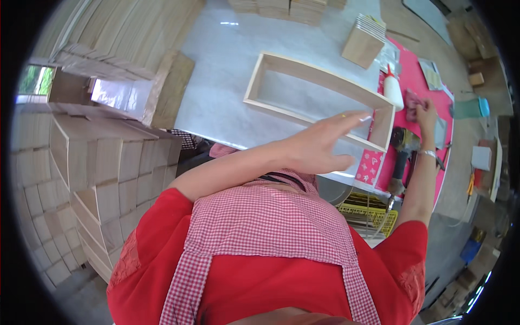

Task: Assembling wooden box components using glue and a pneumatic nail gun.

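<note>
My left hand (325,143) is stretched out over the near right part of a shallow rectangular wooden frame (325,77); its fingers and thumb are apart and it holds nothing. The frame lies on the grey-white tabletop, its right end over the pink table covering. Further right, my right hand (426,115) has its fingers closed on a crumpled pink cloth (412,104). Between the cloth and the frame stands a white squeeze bottle (392,92) with a red nozzle. A dark power tool (402,151) lies just left of my right forearm.
Stacked wooden boards (124,38) rise at the left, with many wooden boxes (119,168) below. A block of thin panels (363,43) stands on the far tabletop. Right of my right hand is a teal container (472,108). A yellow crate (374,214) sits under the table edge.
</note>
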`<state>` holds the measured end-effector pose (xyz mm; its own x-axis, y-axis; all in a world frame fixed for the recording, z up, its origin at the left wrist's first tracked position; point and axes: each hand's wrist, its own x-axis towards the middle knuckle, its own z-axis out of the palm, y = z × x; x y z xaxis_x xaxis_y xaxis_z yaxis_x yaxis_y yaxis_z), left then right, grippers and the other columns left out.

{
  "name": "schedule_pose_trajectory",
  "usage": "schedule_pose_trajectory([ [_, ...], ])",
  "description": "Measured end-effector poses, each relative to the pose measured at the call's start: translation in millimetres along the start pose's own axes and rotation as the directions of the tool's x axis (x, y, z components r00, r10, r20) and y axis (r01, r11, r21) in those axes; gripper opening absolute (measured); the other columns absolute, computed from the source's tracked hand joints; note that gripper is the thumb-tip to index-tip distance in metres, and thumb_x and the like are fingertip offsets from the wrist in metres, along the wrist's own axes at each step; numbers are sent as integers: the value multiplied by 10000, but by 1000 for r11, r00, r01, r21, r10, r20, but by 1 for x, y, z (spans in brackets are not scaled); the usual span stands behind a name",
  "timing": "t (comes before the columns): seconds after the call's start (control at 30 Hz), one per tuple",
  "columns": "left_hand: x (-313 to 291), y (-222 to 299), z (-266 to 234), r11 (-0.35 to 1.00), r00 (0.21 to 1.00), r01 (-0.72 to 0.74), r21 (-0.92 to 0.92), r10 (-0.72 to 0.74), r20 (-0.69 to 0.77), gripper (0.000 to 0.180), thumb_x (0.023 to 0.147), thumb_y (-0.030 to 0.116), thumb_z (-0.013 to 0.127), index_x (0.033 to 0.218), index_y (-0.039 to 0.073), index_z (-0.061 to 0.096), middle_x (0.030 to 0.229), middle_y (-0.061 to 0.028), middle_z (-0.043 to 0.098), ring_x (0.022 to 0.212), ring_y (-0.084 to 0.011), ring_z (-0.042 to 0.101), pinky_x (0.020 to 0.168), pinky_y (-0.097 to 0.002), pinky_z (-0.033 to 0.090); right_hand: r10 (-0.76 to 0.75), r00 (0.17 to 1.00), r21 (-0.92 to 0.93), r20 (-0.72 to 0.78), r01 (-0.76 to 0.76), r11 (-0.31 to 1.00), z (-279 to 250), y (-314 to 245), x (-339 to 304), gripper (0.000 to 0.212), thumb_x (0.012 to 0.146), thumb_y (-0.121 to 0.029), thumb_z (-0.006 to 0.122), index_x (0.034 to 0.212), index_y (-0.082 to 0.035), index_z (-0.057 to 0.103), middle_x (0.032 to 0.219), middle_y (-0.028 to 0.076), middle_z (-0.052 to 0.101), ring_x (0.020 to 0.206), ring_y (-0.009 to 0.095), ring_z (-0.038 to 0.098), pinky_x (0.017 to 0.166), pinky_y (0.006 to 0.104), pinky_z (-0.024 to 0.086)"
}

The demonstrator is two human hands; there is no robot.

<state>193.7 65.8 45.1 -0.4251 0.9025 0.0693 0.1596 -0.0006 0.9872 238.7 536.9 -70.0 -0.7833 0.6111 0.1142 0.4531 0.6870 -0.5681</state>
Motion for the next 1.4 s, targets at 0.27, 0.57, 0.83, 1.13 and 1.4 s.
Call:
schedule_pose_trajectory([
  [0.27, 76, -5, 34, 715, 998, 63, -696, -46, 44, 701, 936, 360, 663, 1441, -4, 339, 1378, -150, 493, 1266, -231, 491, 1029, -380, 432, -277, 894, 318, -354, 393, 863, -38, -218, -153, 117, 918, -31, 533, 997, 17, 605, 1033, 115, 641, 939, 195, 633, 839, 314, 500],
  [0.57, 85, -2, 60, 812, 977, -140, -567, 206, 53, 497, 938, 440, 629, 1099, -21, 534, 974, -63, 561, 957, -160, 547, 835, -302, 460, -224, 907, 198, -357, 308, 930, -4, -194, -156, 300, 1034, -231, 480, 1064, 4, 664, 873, 103, 673, 676, 158, 627, 619, 283, 517],
  [0.83, 42, 30, 24, 907, 907, -416, -68, 409, -95, 656, 825, 234, 757, 1386, 24, 491, 1336, -198, 571, 1283, -281, 521, 1081, -369, 391, 107, 941, 587, -320, 108, 802, -23, -113, -59, 381, 1031, -320, 492, 986, -6, 704, 759, 40, 667, 667, 114, 615, 575, 250, 489],
  [1.13, -85, -45, -132, 968, 620, -199, -150, 6, -784, 247, 1012, 174, 536, 841, 19, 625, 800, -77, 634, 851, -177, 618, 849, -315, 496, 54, 965, -159, -256, -98, 982, -18, -17, 13, 551, 957, -486, 523, 1143, 13, 663, 1064, 230, 696, 983, 352, 673, 861, 413, 501],
  [1.4, -136, -104, -111, 860, 552, -25, -510, -413, -724, 512, 1058, 450, 348, 907, 32, 602, 1023, -139, 659, 951, -210, 617, 940, -355, 453, 136, 982, 489, -128, -57, 870, 5, -106, -128, 428, 1046, -346, 450, 1031, 33, 648, 962, 66, 675, 842, 144, 610, 761, 317, 491],
])
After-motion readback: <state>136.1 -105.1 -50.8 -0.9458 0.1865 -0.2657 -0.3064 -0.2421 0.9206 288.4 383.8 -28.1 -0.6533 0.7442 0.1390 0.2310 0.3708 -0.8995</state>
